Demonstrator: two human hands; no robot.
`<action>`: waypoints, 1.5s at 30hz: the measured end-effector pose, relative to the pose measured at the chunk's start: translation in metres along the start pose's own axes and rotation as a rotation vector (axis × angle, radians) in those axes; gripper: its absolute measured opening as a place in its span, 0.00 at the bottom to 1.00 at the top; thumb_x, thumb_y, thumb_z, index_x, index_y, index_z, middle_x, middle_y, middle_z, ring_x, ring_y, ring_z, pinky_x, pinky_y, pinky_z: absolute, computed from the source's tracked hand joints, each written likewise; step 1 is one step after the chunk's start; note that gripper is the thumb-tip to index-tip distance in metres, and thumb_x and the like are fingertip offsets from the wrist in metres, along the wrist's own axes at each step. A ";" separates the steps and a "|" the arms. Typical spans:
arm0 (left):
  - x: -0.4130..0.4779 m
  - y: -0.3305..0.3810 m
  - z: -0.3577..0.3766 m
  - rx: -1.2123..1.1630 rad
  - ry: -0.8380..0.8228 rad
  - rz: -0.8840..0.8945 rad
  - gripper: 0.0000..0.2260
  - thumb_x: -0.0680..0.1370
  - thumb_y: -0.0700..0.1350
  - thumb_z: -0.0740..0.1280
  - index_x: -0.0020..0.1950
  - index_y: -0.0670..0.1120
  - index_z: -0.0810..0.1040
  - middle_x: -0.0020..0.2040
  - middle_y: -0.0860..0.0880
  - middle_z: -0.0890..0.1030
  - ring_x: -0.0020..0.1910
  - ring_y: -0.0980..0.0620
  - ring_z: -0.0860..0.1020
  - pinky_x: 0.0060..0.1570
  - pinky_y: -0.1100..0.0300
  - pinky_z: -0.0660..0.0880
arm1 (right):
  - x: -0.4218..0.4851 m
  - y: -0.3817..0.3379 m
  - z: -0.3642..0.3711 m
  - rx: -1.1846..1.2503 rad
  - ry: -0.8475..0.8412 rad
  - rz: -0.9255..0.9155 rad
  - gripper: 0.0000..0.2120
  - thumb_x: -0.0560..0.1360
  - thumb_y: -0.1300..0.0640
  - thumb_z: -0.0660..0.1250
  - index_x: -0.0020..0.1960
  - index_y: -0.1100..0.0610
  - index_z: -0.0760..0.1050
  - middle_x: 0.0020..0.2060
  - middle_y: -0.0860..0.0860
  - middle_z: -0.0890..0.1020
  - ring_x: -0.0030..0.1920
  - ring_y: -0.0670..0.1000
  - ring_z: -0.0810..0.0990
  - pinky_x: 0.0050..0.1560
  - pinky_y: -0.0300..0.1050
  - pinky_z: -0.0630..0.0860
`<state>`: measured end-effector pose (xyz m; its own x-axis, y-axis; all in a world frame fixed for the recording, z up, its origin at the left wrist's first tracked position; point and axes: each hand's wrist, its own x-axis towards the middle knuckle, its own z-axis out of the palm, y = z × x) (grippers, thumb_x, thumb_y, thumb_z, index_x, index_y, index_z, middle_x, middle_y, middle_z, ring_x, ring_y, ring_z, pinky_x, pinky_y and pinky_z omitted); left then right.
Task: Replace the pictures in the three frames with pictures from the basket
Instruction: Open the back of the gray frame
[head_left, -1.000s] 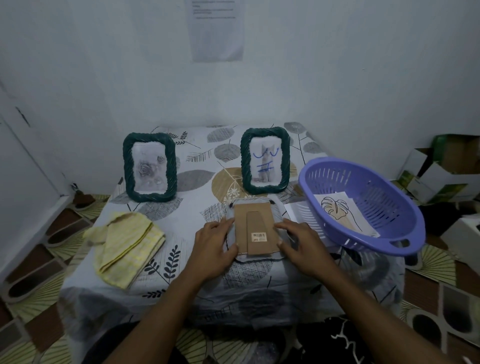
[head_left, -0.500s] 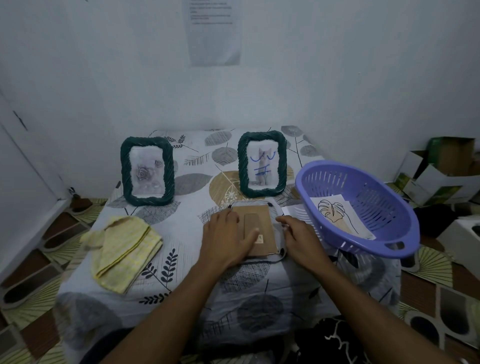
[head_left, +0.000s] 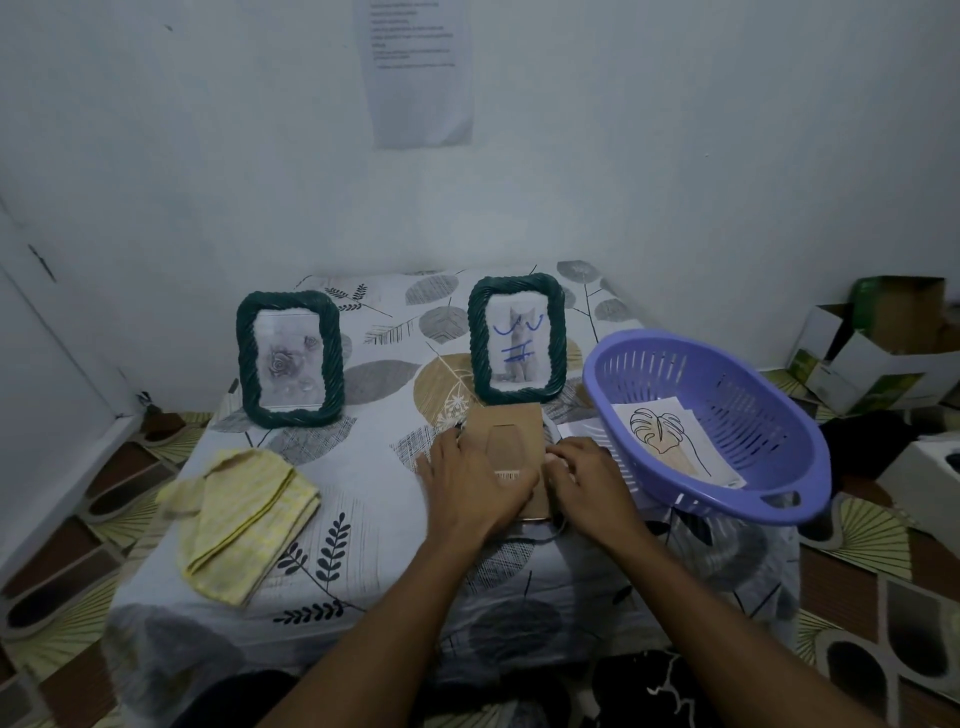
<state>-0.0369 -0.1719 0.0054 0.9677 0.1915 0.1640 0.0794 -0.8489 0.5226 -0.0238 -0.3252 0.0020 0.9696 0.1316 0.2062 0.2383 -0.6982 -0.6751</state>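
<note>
Face-down frame (head_left: 511, 431) lies on table (head_left: 363, 519) under both hands, long axis pointing away from the person. Left hand (head_left: 467, 488) is flat, pressing its brown backing. Right hand (head_left: 582, 478) has fingers curled at frame's right edge; can't tell if gripping. Basket (head_left: 753, 405) w/ leaf picture (head_left: 660, 436) sits just right, nearer the right hand.

I see a plain pale wall (head_left: 675, 156) ahead, with a printed sheet (head_left: 418, 73) stuck high on it. The low worktop (head_left: 384, 332) wears a leaf-print cloth. The floor (head_left: 857, 587) is patterned brown and green. Opened cardboard boxes (head_left: 878, 353) sit at the right. The light is dim.
</note>
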 end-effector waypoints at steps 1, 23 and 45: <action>0.001 0.001 -0.001 -0.004 0.009 0.000 0.41 0.65 0.72 0.58 0.68 0.44 0.68 0.67 0.44 0.69 0.68 0.44 0.65 0.70 0.43 0.57 | 0.000 -0.002 0.000 0.011 0.007 0.013 0.15 0.80 0.55 0.59 0.61 0.60 0.78 0.58 0.54 0.76 0.55 0.50 0.73 0.58 0.44 0.69; 0.022 -0.062 -0.063 -0.755 0.098 -0.270 0.05 0.77 0.39 0.64 0.46 0.49 0.76 0.51 0.52 0.78 0.48 0.46 0.79 0.37 0.53 0.77 | 0.022 -0.035 0.010 -0.121 -0.031 -0.032 0.12 0.77 0.52 0.63 0.57 0.52 0.81 0.53 0.50 0.84 0.53 0.52 0.79 0.55 0.50 0.76; 0.009 -0.123 -0.053 0.075 0.051 0.107 0.17 0.77 0.49 0.66 0.64 0.44 0.76 0.68 0.43 0.73 0.66 0.44 0.70 0.65 0.51 0.66 | 0.010 -0.011 0.033 -0.207 -0.009 -0.124 0.17 0.73 0.51 0.58 0.55 0.54 0.81 0.54 0.52 0.76 0.55 0.55 0.72 0.55 0.51 0.69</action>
<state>-0.0510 -0.0397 -0.0125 0.9584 0.1208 0.2584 -0.0042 -0.8999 0.4362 -0.0146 -0.2928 -0.0124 0.9344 0.2304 0.2716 0.3397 -0.8057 -0.4853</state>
